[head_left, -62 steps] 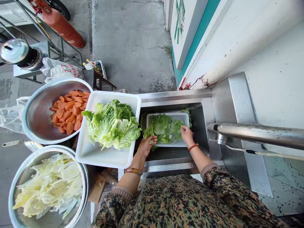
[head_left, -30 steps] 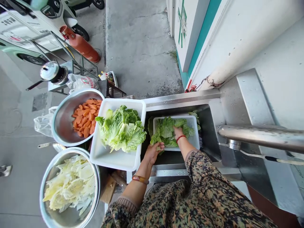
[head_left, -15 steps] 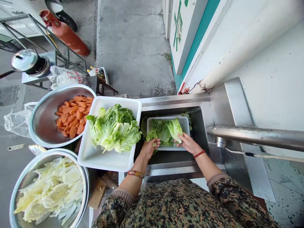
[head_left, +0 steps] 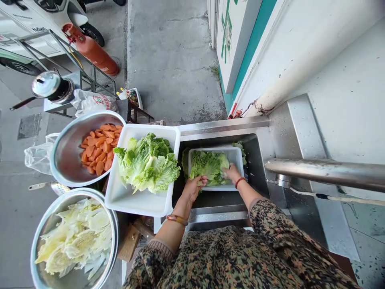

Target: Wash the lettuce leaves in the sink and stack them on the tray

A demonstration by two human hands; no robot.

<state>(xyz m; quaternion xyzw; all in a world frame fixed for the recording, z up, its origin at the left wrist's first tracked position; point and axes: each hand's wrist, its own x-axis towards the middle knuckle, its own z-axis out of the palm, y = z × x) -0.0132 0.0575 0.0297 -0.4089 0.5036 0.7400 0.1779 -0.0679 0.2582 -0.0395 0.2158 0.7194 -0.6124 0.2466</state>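
Observation:
In the sink stands a white plastic tub with water and green Chinese cabbage leaves in it. My left hand is at the tub's near left edge, its fingers closed on the edge of a leaf. Deeper over the right side, my right hand grips the pale end of another leaf; its fingertips are partly hidden at the water. To the left, a second white tub holds a heap of leaves, tilted over the sink's edge.
A metal bowl of sliced carrots and a steel bowl with pale cabbage pieces stand at the left. The tap reaches in from the right. A red gas cylinder and a lidded pot are farther off.
My right hand has lowered the leaf it held into the tub, where it now lies flat among the others. My left hand stays near the same edge. The view has shifted slightly left.

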